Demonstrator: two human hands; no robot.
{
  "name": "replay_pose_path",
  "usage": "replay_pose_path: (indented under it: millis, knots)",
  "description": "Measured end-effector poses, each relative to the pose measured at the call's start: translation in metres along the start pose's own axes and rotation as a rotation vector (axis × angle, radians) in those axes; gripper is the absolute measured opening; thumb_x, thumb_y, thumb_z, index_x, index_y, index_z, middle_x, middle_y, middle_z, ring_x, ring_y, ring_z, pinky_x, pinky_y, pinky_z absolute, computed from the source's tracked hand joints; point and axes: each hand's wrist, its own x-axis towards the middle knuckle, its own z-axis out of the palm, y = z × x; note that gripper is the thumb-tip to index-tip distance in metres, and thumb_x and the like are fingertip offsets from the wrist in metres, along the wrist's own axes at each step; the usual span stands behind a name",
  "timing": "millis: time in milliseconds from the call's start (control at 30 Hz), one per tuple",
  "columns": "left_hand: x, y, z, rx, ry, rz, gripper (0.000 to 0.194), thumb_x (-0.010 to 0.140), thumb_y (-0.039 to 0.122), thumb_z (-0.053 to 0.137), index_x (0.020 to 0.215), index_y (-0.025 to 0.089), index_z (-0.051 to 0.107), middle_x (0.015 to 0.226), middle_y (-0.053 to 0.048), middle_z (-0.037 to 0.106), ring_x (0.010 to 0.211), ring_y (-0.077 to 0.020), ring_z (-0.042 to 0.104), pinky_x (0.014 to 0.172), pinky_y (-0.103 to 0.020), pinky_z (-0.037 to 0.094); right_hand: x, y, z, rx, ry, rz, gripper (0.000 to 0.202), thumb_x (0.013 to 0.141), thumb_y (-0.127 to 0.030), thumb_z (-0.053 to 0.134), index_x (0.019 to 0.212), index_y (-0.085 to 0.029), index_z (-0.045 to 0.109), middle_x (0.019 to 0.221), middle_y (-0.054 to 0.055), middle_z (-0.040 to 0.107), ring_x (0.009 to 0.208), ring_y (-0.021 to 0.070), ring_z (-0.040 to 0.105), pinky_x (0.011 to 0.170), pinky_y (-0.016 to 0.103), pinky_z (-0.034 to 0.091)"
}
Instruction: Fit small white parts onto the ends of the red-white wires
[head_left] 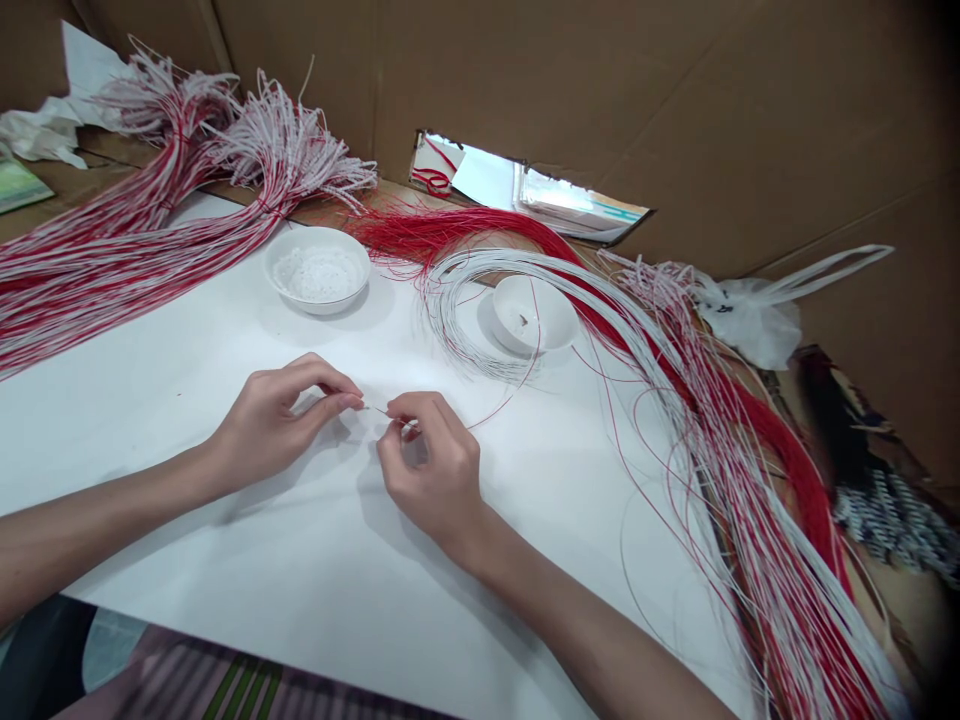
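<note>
My left hand (274,415) is closed in a pinch, thumb against forefinger. A tiny dark tip shows at its fingertips, too small to name. Facing it across a narrow gap, my right hand (435,470) pinches thin wires, and their fine ends point at my left fingertips. From the right hand a red wire (499,408) curves away and up past a white bowl (517,340). Both hands are just above a white board (300,560).
Another white bowl (319,300) holds small white bits. Red and white wire bundles (135,260) lie at the left; red wires (487,218) and white wires (525,262) arc along the right. A plastic bag (757,325) and cardboard wall (675,90) stand behind.
</note>
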Motion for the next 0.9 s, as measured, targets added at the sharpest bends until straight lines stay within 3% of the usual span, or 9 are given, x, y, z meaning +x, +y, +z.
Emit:
replay_pose_path:
  millis: [100, 233, 367, 567, 900]
  knots:
    - [0.002, 0.001, 0.0, 0.024, 0.032, -0.025, 0.008, 0.088, 0.025, 0.062, 0.086, 0.02, 0.067, 0.084, -0.003, 0.068, 0.08, -0.0159, 0.061, 0.072, -0.028, 0.047, 0.0, 0.001, 0.0, 0.007, -0.028, 0.043, 0.023, 0.078, -0.003, 0.044, 0.09, -0.017, 0.057, 0.079, 0.002, 0.062, 0.072, 0.0117, 0.06, 0.063, 0.024, 0.052]
    - [0.003, -0.001, 0.001, 0.022, -0.009, 0.014, 0.01, 0.089, 0.028, 0.062, 0.088, 0.021, 0.069, 0.085, -0.003, 0.069, 0.083, -0.0175, 0.062, 0.075, -0.03, 0.048, -0.002, 0.003, 0.001, 0.032, -0.088, 0.027, 0.015, 0.088, -0.012, 0.051, 0.099, -0.017, 0.059, 0.081, 0.002, 0.063, 0.068, 0.0095, 0.059, 0.064, 0.022, 0.051]
    - [0.007, -0.006, -0.003, 0.11, -0.024, 0.052, 0.016, 0.09, 0.031, 0.059, 0.097, 0.022, 0.069, 0.093, -0.004, 0.071, 0.09, -0.019, 0.062, 0.083, -0.031, 0.048, -0.001, 0.005, 0.001, 0.035, -0.117, 0.039, 0.012, 0.093, -0.015, 0.05, 0.092, -0.017, 0.062, 0.079, 0.001, 0.062, 0.063, 0.008, 0.055, 0.06, 0.02, 0.049]
    - [0.014, -0.021, -0.011, 0.325, -0.101, 0.114, 0.017, 0.088, 0.029, 0.058, 0.099, 0.022, 0.07, 0.099, -0.005, 0.069, 0.097, -0.0228, 0.059, 0.088, -0.036, 0.046, 0.001, 0.004, 0.002, 0.038, -0.064, 0.063, 0.013, 0.091, -0.012, 0.05, 0.086, -0.016, 0.062, 0.078, 0.002, 0.06, 0.066, 0.0086, 0.054, 0.061, 0.02, 0.049]
    - [0.013, -0.02, -0.006, 0.332, -0.093, 0.146, 0.018, 0.088, 0.03, 0.059, 0.092, 0.025, 0.075, 0.098, -0.006, 0.068, 0.093, -0.022, 0.058, 0.083, -0.035, 0.048, 0.0, 0.004, 0.001, -0.005, -0.05, 0.054, 0.01, 0.092, -0.018, 0.057, 0.083, -0.016, 0.062, 0.073, 0.0, 0.056, 0.061, 0.0075, 0.051, 0.054, 0.019, 0.043]
